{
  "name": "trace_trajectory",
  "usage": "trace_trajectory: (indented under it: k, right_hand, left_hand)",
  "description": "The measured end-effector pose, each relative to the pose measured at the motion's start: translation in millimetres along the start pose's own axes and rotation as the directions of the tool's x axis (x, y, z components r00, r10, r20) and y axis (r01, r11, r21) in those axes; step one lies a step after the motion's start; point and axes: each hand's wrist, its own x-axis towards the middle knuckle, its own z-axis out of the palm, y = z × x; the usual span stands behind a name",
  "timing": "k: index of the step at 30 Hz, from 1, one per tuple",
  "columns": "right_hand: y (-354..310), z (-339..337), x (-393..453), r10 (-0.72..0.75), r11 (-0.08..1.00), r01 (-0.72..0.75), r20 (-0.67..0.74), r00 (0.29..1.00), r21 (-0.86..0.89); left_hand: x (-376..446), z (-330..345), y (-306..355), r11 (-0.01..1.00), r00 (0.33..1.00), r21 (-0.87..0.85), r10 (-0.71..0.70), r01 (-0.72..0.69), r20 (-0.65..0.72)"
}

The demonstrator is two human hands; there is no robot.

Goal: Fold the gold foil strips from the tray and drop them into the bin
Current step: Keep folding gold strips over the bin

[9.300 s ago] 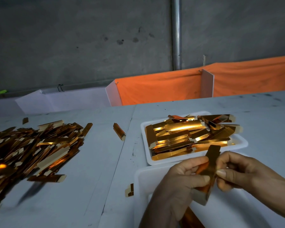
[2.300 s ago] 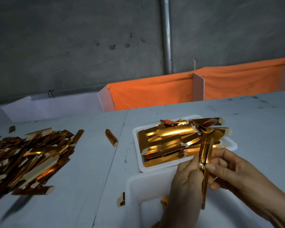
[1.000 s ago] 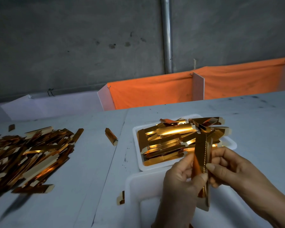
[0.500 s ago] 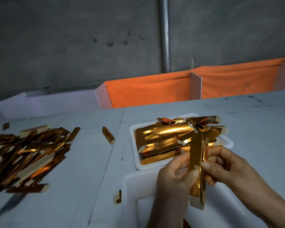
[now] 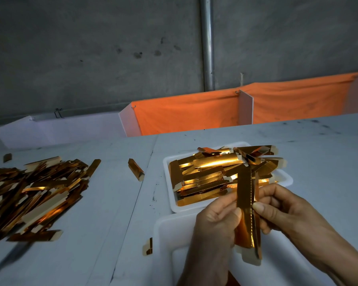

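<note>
A big loose heap [image 5: 35, 193] of gold strips covers the left of the table [image 5: 112, 203], the pieces lying crisscross with pale card ends showing. A small scrap [image 5: 7, 157] sits apart behind it. Right of the heap, 1 folded piece [image 5: 136, 169] lies alone by the seam between the 2 table panels, and another short bit [image 5: 148, 247] rests near the front, touching or just beside the bin's left wall (the view is too dim there to tell which).

The white tray [image 5: 170, 195] stands past the seam, piled with shiny gold strips, some flat and some creased into long box-like shapes. In front of it sits the white bin [image 5: 165, 230]; its inside is mostly blocked by both forearms.

Over the bin the left hand [image 5: 215, 221] pinches the strip [image 5: 246, 213] with its thumb on the front face and fingers curled behind. The strip stands nearly upright, long and narrow, mirror gold with an orange glow, a toothed edge running down its middle and a pale tab at its lower end. Its top overlaps the tray's pile in the view. The right hand [image 5: 285, 213] grips the strip's right edge, thumb tip pressed on the front, fingers curled behind.

Behind the table, white dividers [image 5: 245, 106] hold an orange cloth [image 5: 186, 114] before a grey wall with a pipe [image 5: 207, 42].
</note>
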Motion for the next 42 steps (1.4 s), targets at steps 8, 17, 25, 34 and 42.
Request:
trace_trajectory:
  k: [8,17,25,34,42]
  right_hand:
    - [1,3,0,-0.006,1.0,0.006,0.018,1.0,0.003]
    - [1,2,0,0.016,1.0,-0.017,0.059,0.998,0.015]
    - [4,1,1,0.022,0.999,-0.02,0.041,0.999,-0.047]
    - [8,4,1,0.025,0.981,-0.034,-0.053,0.998,-0.19]
    - [5,3,0,0.106,0.983,-0.113,-0.055,0.993,-0.147]
  left_hand:
    - [-5,7,2,0.977,0.991,0.192,0.11,-0.094,-0.074]
    - [-6,5,4,0.985,0.992,0.164,0.072,-0.055,-0.099]
    - [-5,5,5,0.974,0.989,0.209,0.114,-0.093,-0.094]
    - [-4,8,4,0.966,0.992,0.242,0.11,-0.092,-0.062]
    - [-3,8,4,0.978,0.999,0.207,0.036,-0.037,0.012]
